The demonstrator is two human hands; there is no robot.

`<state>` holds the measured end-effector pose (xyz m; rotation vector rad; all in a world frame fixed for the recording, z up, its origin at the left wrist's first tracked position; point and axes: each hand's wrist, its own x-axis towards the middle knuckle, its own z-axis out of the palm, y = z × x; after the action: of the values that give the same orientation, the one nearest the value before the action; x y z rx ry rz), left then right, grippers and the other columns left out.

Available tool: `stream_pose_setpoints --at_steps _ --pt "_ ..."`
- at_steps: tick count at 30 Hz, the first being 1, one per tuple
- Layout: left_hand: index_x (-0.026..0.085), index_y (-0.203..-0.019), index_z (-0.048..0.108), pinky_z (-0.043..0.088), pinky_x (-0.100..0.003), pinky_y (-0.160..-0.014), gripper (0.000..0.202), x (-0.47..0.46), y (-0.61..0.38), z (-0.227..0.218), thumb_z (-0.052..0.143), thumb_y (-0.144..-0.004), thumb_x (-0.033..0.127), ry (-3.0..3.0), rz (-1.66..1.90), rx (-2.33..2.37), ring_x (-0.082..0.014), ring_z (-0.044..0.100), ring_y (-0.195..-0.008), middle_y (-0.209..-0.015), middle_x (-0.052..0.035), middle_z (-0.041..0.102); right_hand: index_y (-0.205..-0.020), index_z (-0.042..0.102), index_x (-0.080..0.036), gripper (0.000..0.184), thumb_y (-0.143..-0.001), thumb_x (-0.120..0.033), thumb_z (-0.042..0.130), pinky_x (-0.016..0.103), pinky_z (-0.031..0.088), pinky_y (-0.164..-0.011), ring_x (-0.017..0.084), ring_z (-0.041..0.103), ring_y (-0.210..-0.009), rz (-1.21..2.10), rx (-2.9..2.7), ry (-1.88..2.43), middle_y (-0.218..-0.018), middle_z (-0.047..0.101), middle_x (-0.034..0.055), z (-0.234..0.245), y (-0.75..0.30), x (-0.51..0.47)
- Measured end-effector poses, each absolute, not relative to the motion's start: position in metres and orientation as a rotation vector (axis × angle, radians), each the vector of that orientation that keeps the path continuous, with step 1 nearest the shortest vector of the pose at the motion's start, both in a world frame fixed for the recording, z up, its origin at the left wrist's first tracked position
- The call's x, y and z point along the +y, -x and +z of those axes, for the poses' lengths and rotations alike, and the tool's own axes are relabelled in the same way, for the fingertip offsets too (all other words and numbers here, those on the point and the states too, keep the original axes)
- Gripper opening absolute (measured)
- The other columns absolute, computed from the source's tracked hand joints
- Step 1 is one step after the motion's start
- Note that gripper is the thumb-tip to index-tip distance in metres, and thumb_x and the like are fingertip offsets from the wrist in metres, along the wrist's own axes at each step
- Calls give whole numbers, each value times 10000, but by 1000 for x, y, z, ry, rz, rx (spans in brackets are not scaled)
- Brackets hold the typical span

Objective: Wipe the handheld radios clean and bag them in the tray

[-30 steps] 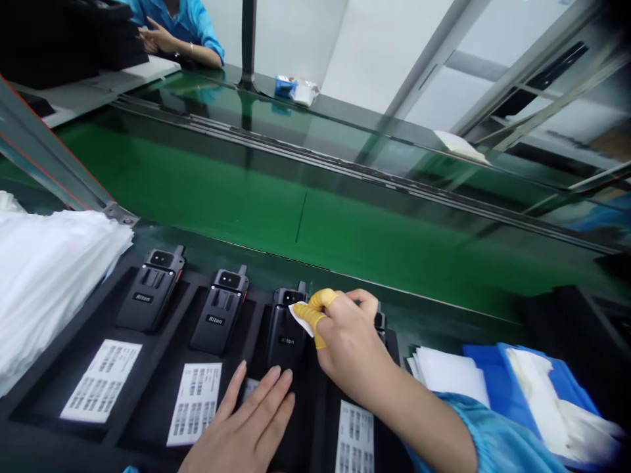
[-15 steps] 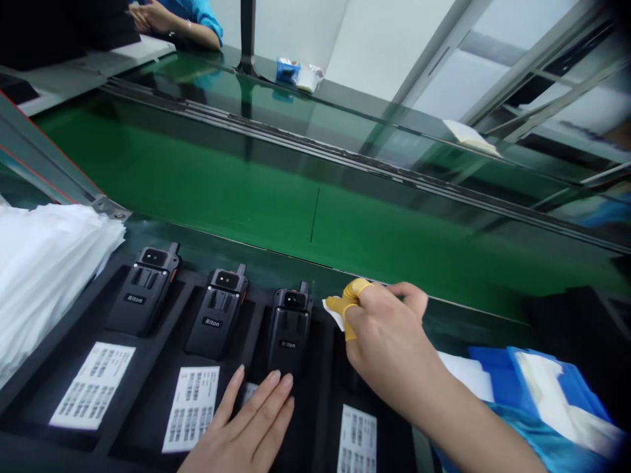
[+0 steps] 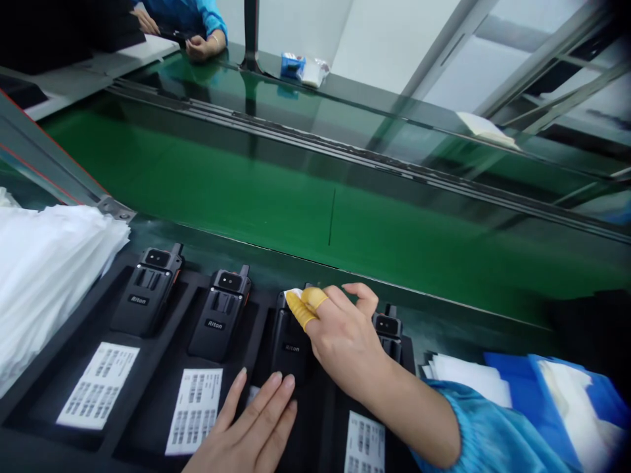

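Several black handheld radios lie in a black foam tray (image 3: 59,341), each with a white barcode label below it. My right hand (image 3: 340,338), with yellow finger cots on thumb and forefinger, pinches a small white cloth (image 3: 294,293) against the top of the third radio (image 3: 288,341). My left hand (image 3: 249,424) lies flat with fingers stretched, its tips on the lower end of that same radio. The first radio (image 3: 148,289) and second radio (image 3: 219,312) sit to the left, a fourth radio (image 3: 389,332) to the right.
A green conveyor belt (image 3: 246,190) runs behind the tray. A stack of white bags (image 3: 44,269) lies at left. White sheets (image 3: 468,378) and blue folders (image 3: 557,401) lie at right. Another person's hands (image 3: 197,46) rest at the far bench.
My right hand swung right off the third radio, then came back left and pressed the cloth onto its top. The fourth radio is uncovered now. My left hand stayed put.
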<state>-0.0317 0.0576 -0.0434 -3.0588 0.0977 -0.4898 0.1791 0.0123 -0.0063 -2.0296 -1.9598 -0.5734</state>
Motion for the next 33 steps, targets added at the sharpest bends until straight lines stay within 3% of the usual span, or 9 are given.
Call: stream_pose_setpoints --at_steps 4,12,18,26,33 --pt "150 -1144 642 -21 -530 -1155 394 60 29 -37 462 -933 430 3050 -488 115 -264 285 -1386 -1245 -87 626 -749 686 -235 183 -748 -71 605 415 178 -890 151 460 -772 -516 -2016 1984 -740 639 -25 -3 -180 10" --pt "148 -1078 666 22 -504 -1163 435 55 26 -44 335 -991 416 3109 -645 -2 -239 210 -1420 -1188 -72 660 -681 670 -245 153 -772 -123 652 431 146 -929 155 466 -823 -494 -2062 1958 -762 644 -30 -3 -188 1" --pt "143 -1072 659 9 -478 -1170 436 53 26 -46 376 -972 458 3129 -665 -9 -216 237 -1408 -1172 -74 667 -854 689 -235 154 -792 -107 633 434 144 -944 152 474 -829 -487 -2049 2001 -772 636 -36 -2 -192 -7" --pt "127 -1140 634 -10 -521 -1156 352 62 26 -34 450 -940 351 3009 -466 168 -250 344 -1353 -1224 -98 636 -753 675 -243 213 -810 -67 570 429 148 -945 150 475 -827 -518 -2014 2046 -767 612 -33 -5 -199 -14" --pt "145 -1208 604 -12 -475 -1165 406 58 31 -35 468 -898 370 3006 -455 86 -232 380 -1332 -1319 -84 578 -614 615 -209 341 -792 20 436 410 216 -893 157 449 -748 -657 -1771 2181 -716 575 8 6 -216 -56"
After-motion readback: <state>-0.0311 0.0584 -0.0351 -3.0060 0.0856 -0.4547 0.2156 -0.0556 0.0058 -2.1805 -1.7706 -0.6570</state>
